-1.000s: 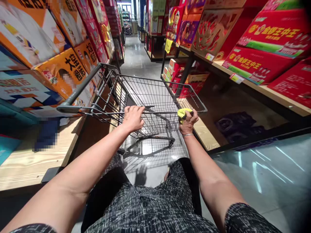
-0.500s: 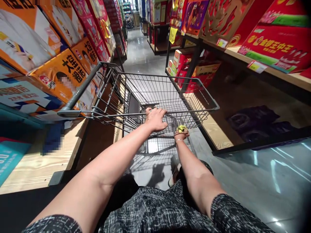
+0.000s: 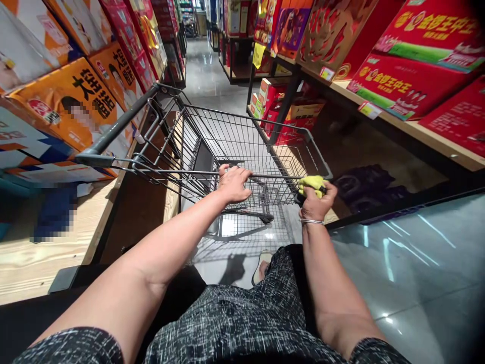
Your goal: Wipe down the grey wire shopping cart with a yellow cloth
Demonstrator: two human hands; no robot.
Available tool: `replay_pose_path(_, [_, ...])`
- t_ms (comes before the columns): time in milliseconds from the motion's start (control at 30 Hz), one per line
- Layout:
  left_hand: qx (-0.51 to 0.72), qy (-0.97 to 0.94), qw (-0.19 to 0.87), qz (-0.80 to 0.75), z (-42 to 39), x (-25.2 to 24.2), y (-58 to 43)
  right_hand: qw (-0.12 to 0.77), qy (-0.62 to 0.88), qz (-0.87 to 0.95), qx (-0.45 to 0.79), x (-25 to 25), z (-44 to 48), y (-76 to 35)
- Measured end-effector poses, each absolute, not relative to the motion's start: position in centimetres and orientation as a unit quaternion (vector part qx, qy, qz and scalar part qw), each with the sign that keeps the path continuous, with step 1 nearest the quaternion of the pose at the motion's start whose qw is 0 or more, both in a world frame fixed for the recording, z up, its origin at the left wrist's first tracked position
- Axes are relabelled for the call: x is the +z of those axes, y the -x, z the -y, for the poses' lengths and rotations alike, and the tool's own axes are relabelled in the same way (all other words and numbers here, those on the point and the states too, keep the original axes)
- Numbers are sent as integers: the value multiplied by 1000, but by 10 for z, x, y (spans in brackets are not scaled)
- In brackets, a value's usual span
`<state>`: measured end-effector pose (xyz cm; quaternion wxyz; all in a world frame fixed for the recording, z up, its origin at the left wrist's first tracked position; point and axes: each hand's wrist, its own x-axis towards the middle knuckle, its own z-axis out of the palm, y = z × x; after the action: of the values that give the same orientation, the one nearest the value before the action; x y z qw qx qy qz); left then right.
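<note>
A grey wire shopping cart [image 3: 227, 115] stands sideways in front of me, its handle toward the left. My left hand [image 3: 234, 184] rests over the cart's near top rail, fingers curled across it and thumb held apart. Near the cart's right corner, my right hand [image 3: 317, 198] is closed around a yellow and black cloth [image 3: 311, 185]. The cloth touches or nearly touches the rail there. Through the wire mesh the cart's basket shows no goods.
Orange boxes [image 3: 71, 108] are stacked on a wooden shelf at the left. At the right, red boxes [image 3: 413, 83] sit on another shelf, with a dark lower shelf edge beside the cart. A tiled aisle [image 3: 208, 65] runs ahead between shelves.
My right hand, with the cloth, has risen and moved right, from below the near rail to the cart's right corner. My left hand stays on the rail. The view has shifted slightly.
</note>
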<state>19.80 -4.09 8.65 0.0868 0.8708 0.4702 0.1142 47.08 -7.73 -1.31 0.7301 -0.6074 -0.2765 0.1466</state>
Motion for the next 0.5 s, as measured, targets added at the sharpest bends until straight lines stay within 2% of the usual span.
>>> replay_pose_path(100, [115, -871, 87, -471, 40, 87, -198, 596, 655, 447, -122, 6, 79, -489])
replay_pose_path(167, [113, -870, 88, -472, 40, 87, -197, 494, 690, 502, -168, -4, 78, -494])
replay_pose_path(300, [117, -873, 85, -466, 40, 85, -198, 389, 764, 514, -44, -65, 84, -483])
replay_pose_path(400, [124, -874, 79, -463, 39, 82, -198, 359, 770, 526, 43, -110, 92, -459])
replay_pose_path(500, [115, -876, 72, -462, 39, 82, -198, 352, 743, 562, 91, -124, 90, -425])
